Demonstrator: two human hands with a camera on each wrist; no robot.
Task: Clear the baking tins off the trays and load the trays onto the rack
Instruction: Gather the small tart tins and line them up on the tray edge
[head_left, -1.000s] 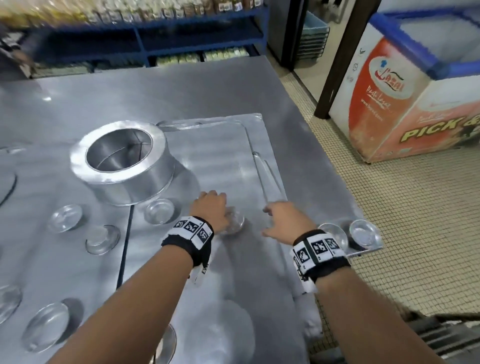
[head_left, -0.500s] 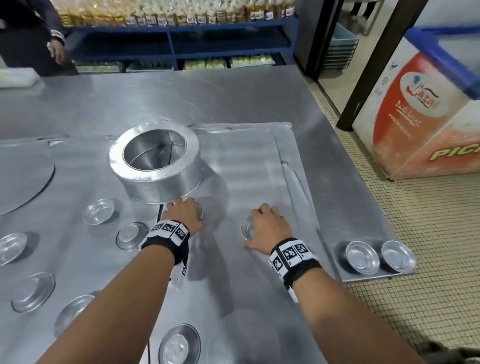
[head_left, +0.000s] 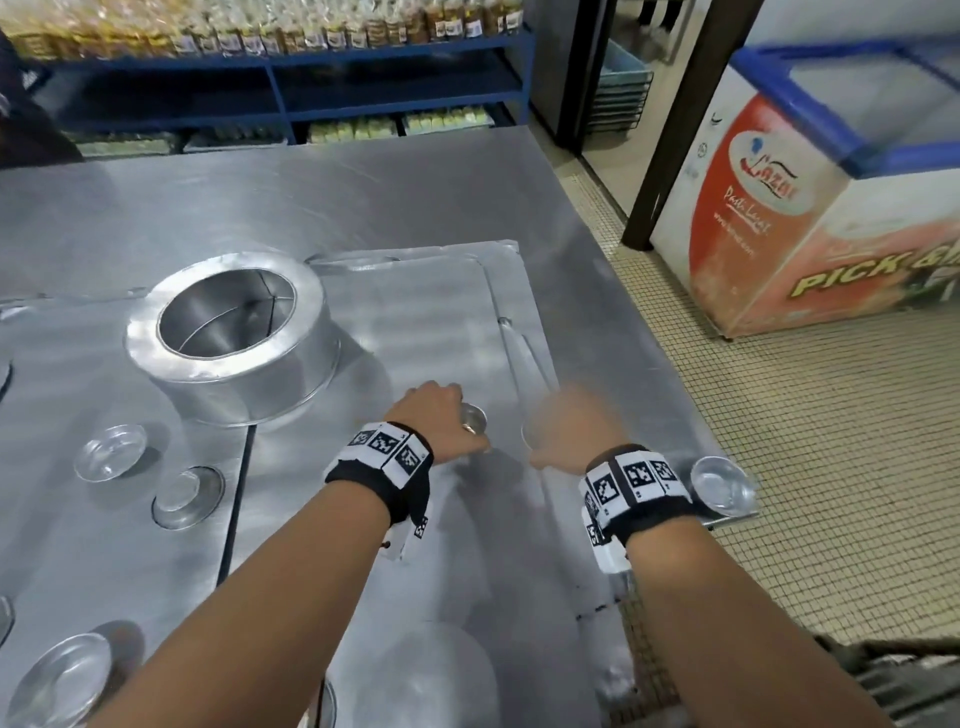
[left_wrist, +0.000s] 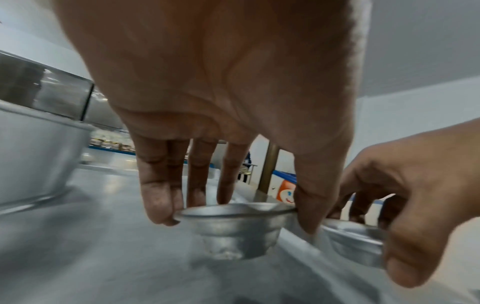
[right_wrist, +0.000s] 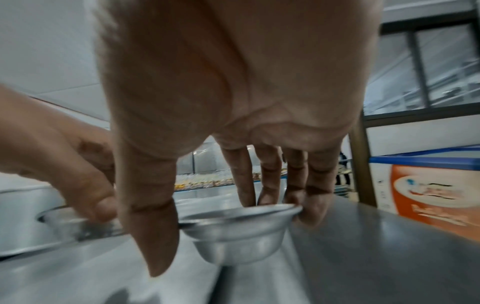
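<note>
Two flat metal trays lie side by side on the steel table, the right tray (head_left: 426, 322) under my hands and the left tray (head_left: 78, 364) beside it. My left hand (head_left: 457, 415) (left_wrist: 233, 216) pinches a small round tin (head_left: 474, 418) (left_wrist: 233, 228) by its rim, thumb on one side and fingers on the other. Close to its right, my right hand (head_left: 550, 421) (right_wrist: 233, 226), blurred in the head view, grips a second small tin (right_wrist: 239, 232) the same way. Both tins are at or just above the right tray. A large ring tin (head_left: 228, 332) stands across the trays' seam.
Several small tins (head_left: 110, 451) lie on the left tray. Another small tin (head_left: 723, 486) sits at the table's right edge behind my right wrist. A freezer chest (head_left: 810, 208) stands on the tiled floor to the right, and blue shelves (head_left: 291, 78) lie beyond the table.
My left hand came away from the large ring tin to the right with a small tin. My right hand closed on its tin and shifted right. The hands are now close together.
</note>
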